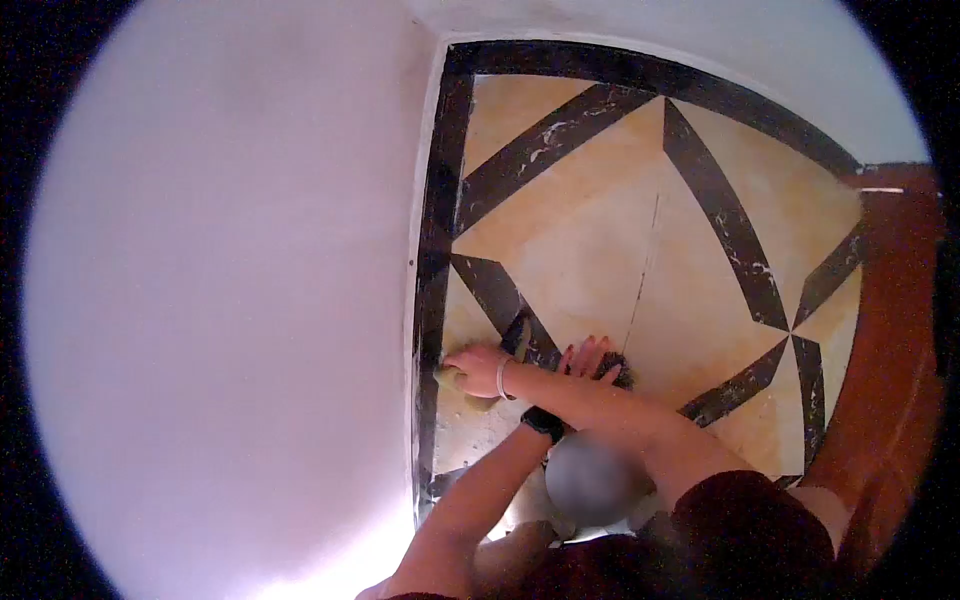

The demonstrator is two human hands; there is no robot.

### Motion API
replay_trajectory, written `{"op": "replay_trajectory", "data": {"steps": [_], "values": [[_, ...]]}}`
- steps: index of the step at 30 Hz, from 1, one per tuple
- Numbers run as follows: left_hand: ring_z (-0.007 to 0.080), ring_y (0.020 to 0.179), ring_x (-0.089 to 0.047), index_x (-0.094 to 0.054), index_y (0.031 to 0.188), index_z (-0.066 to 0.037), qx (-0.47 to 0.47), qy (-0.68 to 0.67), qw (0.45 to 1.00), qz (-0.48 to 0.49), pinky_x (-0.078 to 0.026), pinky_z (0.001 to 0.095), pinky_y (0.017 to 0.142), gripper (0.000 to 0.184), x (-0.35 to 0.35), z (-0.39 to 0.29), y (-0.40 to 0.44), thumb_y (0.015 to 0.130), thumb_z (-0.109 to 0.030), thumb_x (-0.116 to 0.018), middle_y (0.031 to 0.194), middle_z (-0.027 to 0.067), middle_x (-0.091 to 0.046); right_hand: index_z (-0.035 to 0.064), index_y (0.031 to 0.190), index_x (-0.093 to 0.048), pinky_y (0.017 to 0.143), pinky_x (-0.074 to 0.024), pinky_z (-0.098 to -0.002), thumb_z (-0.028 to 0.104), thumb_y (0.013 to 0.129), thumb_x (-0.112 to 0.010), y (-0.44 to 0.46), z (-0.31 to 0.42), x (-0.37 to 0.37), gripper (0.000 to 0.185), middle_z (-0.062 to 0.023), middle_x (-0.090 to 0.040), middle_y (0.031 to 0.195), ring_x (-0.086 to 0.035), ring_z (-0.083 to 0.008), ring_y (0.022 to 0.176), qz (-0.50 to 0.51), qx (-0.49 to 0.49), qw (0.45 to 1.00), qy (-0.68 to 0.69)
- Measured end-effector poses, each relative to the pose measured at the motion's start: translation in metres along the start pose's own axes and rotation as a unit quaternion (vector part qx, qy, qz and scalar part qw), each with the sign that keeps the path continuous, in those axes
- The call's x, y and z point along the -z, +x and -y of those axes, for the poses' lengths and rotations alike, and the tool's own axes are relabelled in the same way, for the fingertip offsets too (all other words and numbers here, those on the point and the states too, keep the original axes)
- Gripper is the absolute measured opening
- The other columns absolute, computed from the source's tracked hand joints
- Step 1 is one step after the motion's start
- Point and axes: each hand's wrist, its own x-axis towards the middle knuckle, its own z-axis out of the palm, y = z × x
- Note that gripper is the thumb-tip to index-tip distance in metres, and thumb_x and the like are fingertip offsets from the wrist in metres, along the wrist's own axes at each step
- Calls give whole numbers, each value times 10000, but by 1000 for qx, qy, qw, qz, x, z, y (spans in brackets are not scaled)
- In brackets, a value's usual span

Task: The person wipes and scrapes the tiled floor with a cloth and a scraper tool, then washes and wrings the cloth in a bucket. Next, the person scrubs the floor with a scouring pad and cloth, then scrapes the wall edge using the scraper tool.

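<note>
My right hand (476, 367) reaches across to the left, a pale bracelet on its wrist. Its fingers are closed on a yellow-green cloth (452, 379) low beside the wall, at the floor's dark border. My left hand (588, 358) comes out beyond the right forearm, which crosses over the left arm. Its fingers are stretched out and apart, close to the floor. Right beside them is a dark bristly thing (618, 372), partly hidden. A black watch (543, 425) is on the left wrist. Near the right wrist is a dark, green-edged thing (517, 334) I cannot make out.
A pale wall (240, 270) rises along the left, and another wall (690, 35) borders the back. Cream floor tiles (580, 240) carry dark marbled strips. A reddish-brown surface (895, 330) lies at the right. A blurred grey round shape (595, 480) is below my forearms.
</note>
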Motion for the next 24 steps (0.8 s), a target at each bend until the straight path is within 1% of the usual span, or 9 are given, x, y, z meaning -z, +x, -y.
{"op": "replay_trajectory", "data": {"steps": [2, 5, 7, 11, 13, 16, 20, 23, 24], "values": [[285, 1302, -147, -324, 1293, -116, 5, -20, 999, 33, -142, 466, 1029, 553, 15, -5, 5, 830, -400, -425, 1399, 138, -196, 56, 1032, -543, 833, -406, -389, 106, 719, -474, -11, 10, -7, 325, -170, -571, 964, -460, -340, 1036, -16, -48, 943, 330], [325, 1257, -236, -353, 1268, -113, 71, -136, 985, 82, -192, 446, 1021, 512, 31, -14, 7, 836, -379, -425, 1369, 156, -251, 61, 1017, -553, 867, -383, -370, 103, 713, -477, -29, 1, 26, 316, -168, -567, 966, -465, -332, 1020, -78, 8, 945, 316], [351, 1208, -306, -380, 1235, -97, 90, -199, 966, 139, -247, 432, 1001, 472, 40, -25, 0, 837, -343, -438, 1338, 167, -296, 80, 1040, -547, 816, -409, -418, 160, 727, -490, -46, -3, 55, 328, -173, -558, 993, -482, -316, 983, -76, 1, 997, -12], [381, 1100, -419, -443, 1122, -37, 32, -218, 958, 185, -379, 415, 915, 358, 56, -41, -27, 810, -202, -505, 1296, 196, -323, 106, 990, -587, 867, -386, -375, 61, 680, -506, -56, -13, 114, 324, -146, -540, 1044, -457, -326, 1000, -26, -53, 998, -29], [379, 1107, -410, -429, 1136, -55, 59, -310, 937, 151, -388, 413, 900, 365, 66, -38, -33, 803, -190, -493, 1295, 206, -313, 100, 1032, -570, 872, -388, -365, 67, 675, -509, -61, -7, 144, 364, -188, -475, 1133, -438, -346, 1035, -13, -105, 973, -204], [379, 1059, -435, -443, 1050, 7, 64, -226, 970, 64, -386, 401, 896, 343, 103, -23, -41, 738, -105, -530, 1254, 223, -354, 96, 1074, -546, 873, -389, -361, 140, 683, -560, -62, -11, 159, 394, -223, -412, 1188, -438, -345, 1041, -371, -59, 901, -219], [368, 1012, -460, -463, 989, 26, 47, -179, 982, 30, -400, 396, 862, 372, 110, 10, -61, 645, -79, -559, 1201, 225, -405, 96, 1076, -539, 882, -357, -437, 250, 677, -606, -68, 23, 106, 433, -213, -420, 1186, -410, -366, 1059, -297, -92, 891, -330], [394, 987, -470, -501, 929, 4, 40, -200, 966, 161, -390, 431, 872, 395, 110, 17, -66, 554, -92, -578, 1183, 220, -435, 90, 1008, -576, 912, -295, -525, 296, 695, -578, -68, 5, 77, 374, -178, -428, 1197, -352, -430, 1097, -267, -1, 897, -352], [387, 993, -470, -506, 893, -3, 25, -201, 972, 118, -397, 430, 863, 374, 107, 17, -69, 535, -84, -574, 1160, 205, -458, 90, 1026, -566, 920, -291, -518, 291, 706, -570, -67, -8, 83, 378, -174, -427, 1199, -357, -420, 1096, -230, 9, 912, -340]]}}
